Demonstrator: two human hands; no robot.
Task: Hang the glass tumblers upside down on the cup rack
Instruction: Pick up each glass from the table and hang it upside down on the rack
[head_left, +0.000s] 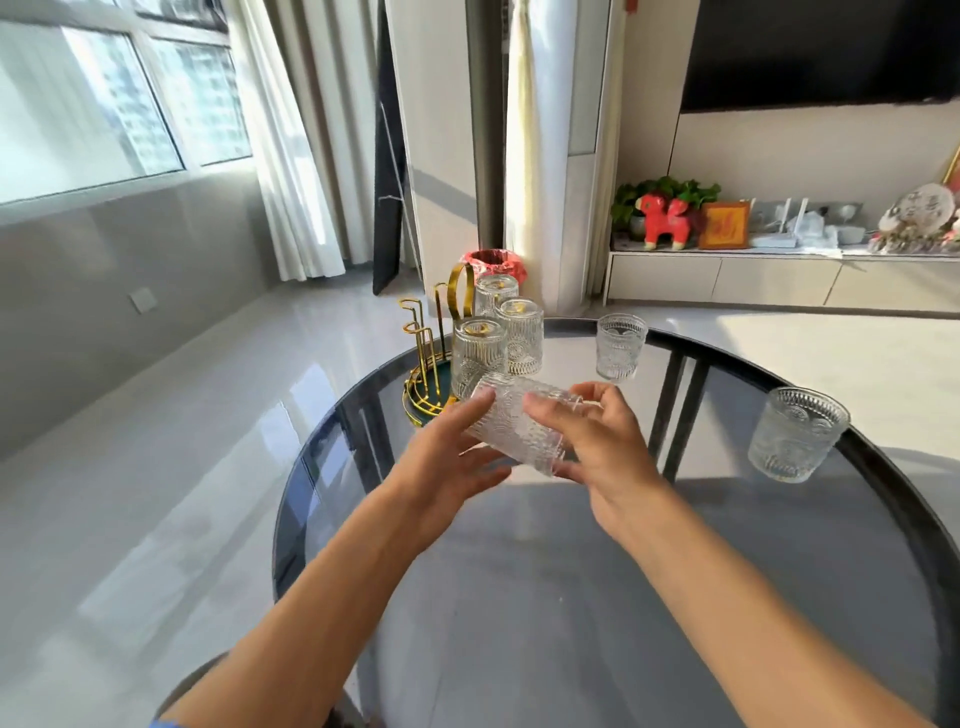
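A gold wire cup rack (422, 353) on a green round base stands at the far left edge of the glass table (571, 597). Three embossed glass tumblers hang upside down on it: one at the front (478, 353), one in the middle (519, 335), one behind (496, 293). Two rack pegs on the left side are bare. I hold another tumbler (511, 426) tilted on its side just in front of the rack, with my left hand (447, 457) and my right hand (597, 441) both on it. Two upright tumblers stand on the table, one far (619, 345) and one right (797, 434).
A red-lined bin (493, 262) stands on the floor behind the rack. A low TV cabinet (779, 280) with ornaments runs along the right wall. The table's dark legs show through the glass.
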